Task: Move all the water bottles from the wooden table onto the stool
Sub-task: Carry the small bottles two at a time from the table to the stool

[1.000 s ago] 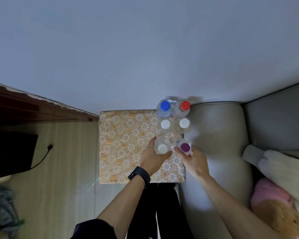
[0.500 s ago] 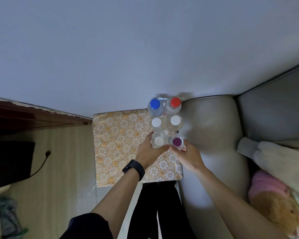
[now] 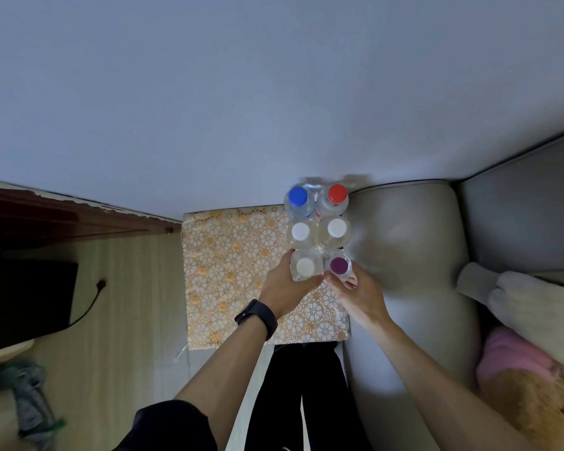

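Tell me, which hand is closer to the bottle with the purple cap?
Right. The right hand has its fingers around the purple-capped bottle. The left hand is just beside it, wrapped around the nearest white-capped bottle.

Probably a home: sofa, plush toys, wooden floor

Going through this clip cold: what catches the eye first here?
Six clear bottles stand in two tight rows at the right edge of a floral-covered stool, their caps bright from above: a blue cap and a red cap at the far end, white ones in the middle. Nearest, the left hand grips a white-capped bottle and the right hand a purple-capped bottle.
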Demonstrator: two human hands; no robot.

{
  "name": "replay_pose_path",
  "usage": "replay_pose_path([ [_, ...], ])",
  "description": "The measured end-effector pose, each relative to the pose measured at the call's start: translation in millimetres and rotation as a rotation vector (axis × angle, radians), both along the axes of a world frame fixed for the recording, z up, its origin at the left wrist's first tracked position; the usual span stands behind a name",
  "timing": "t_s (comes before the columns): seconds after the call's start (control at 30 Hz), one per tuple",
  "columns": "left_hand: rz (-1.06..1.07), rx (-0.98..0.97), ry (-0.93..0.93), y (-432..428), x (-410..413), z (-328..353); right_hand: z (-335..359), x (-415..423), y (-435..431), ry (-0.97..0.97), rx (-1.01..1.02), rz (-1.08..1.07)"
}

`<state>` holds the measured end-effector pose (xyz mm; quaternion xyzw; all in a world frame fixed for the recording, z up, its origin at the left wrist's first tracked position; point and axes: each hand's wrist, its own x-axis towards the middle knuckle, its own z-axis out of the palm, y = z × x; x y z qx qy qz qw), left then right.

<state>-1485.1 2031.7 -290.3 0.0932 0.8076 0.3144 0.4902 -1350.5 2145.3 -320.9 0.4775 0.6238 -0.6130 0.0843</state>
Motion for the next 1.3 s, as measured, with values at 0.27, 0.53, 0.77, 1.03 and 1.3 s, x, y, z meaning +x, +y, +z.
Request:
replay_pose_path([
  [0.27, -0.06, -0.008, 0.021, -4, 0, 7, 11, 3, 13, -0.097, -0.07, 0.124],
  [0.53, -0.404, -0.324, 0.041, -44, 6, 61, 80, 15, 0, -0.248, 0.096, 0.299],
  [0.77, -0.201, -0.307, 0.071, -102, 25, 140, 173, 13, -24, -0.203, 0.166, 0.609],
  [1.03, 0.164, -0.232, 0.207, -203, 40, 207, 281, -34, -78, 0.093, 0.362, 0.84],
  [1.3, 0.591, -0.262, 0.413, -399, 91, 257, 355, -61, -244, 0.411, 0.535, 1.119],
])
